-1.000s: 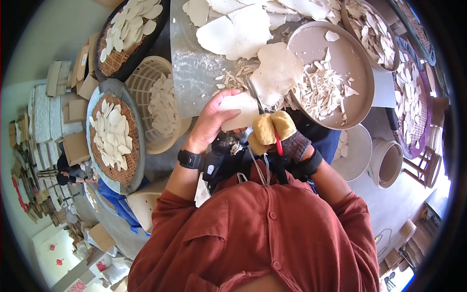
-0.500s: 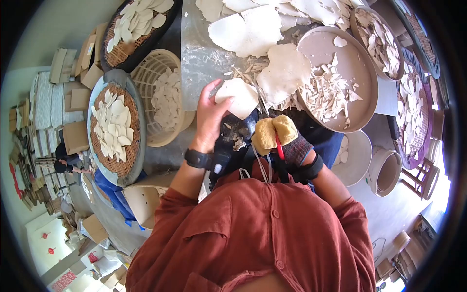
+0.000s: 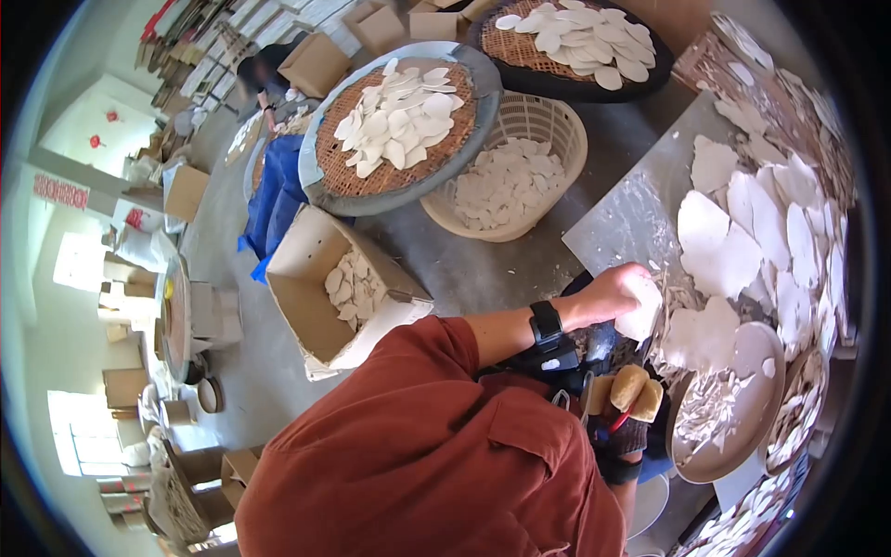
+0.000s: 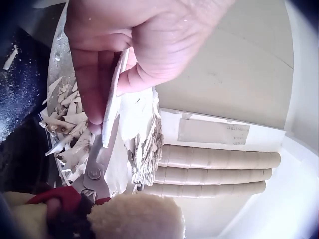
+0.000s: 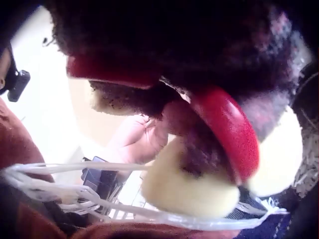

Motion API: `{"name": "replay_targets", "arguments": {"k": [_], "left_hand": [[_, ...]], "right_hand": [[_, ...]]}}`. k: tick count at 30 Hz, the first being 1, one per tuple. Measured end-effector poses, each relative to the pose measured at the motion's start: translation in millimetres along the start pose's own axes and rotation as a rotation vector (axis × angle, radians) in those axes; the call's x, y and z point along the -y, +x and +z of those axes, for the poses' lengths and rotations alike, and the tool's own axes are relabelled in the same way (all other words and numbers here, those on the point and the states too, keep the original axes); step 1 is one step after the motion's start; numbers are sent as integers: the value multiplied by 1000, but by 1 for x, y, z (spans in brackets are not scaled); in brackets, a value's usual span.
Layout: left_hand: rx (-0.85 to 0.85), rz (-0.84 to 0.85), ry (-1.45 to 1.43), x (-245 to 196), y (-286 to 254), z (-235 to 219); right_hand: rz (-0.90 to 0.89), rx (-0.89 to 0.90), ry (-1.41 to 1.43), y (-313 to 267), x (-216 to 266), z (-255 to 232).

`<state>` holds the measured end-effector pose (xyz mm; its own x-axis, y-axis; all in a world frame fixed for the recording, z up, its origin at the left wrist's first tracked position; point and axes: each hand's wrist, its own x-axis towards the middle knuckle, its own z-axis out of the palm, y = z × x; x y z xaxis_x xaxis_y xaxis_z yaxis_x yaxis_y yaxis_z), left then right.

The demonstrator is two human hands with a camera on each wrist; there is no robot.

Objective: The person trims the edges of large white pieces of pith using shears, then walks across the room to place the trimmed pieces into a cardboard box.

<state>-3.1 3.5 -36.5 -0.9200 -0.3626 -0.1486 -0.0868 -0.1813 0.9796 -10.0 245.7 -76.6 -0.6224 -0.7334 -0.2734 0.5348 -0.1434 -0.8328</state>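
Flat white piece stands on edge in the person's left hand, pinched between thumb and fingers. Its long side runs down from the grip, somewhat slanted, toward the scissors. The lower tip meets or overlaps the blades; whether it lies between them I cannot tell. The left hand is nearer to it; the gloved right hand sits lower, to the person's right, fingers curled round the red handles, with yellow spongy wraps bulging about them.

Just beyond the piece, broken scraps and a large white sheet crowd the blades. Farther over the metal table lie more big sheets. On the right-hand side a round tray holds slivers.

Well apart on the person's left are a cardboard box and a pale basket, both holding white pieces, then a woven tray heaped with ovals. Another person bends in the far background.
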Motion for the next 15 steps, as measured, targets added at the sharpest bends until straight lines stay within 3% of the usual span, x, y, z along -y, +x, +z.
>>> {"name": "replay_targets", "arguments": {"k": [6,10,12,15], "left_hand": [[95,5,169,-5,-14,-5],[154,-82,-8,0,-23,-16],[221,-79,-223,9,-27,-22],[240,-126,-93,-11,-31,-19]], "right_hand": [[77,67,265,-6,-15,-11],[121,203,442,-6,-23,2],[80,176,155,-5,-11,25],[-145,204,-713,-9,24,43]]}}
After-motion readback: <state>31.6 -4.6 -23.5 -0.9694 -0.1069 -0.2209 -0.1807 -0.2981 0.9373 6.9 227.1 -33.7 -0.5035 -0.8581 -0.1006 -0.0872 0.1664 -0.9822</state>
